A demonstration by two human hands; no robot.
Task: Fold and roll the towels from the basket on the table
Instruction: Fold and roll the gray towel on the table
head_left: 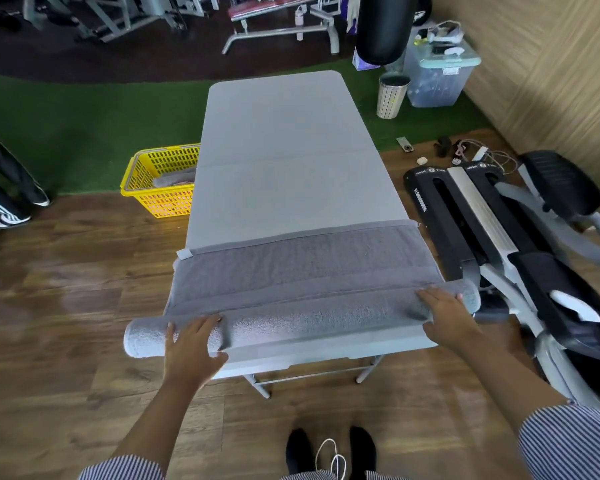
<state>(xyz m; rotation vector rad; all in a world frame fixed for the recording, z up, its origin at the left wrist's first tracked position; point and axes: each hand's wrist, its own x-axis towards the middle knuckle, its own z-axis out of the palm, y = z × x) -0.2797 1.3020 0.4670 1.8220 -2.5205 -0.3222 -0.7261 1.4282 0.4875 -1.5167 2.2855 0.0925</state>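
A grey towel lies folded across the near end of the grey table. Its near edge is wound into a roll that overhangs both long sides of the table. My left hand rests on the roll's left part with fingers spread and straight. My right hand presses flat on the roll's right part. A yellow basket stands on the floor left of the table with another grey towel inside.
A black and silver exercise machine stands close to the table's right side. A bin and a clear storage box stand beyond the table's far right. A person's legs are at the left edge. Cables lie on the wooden floor.
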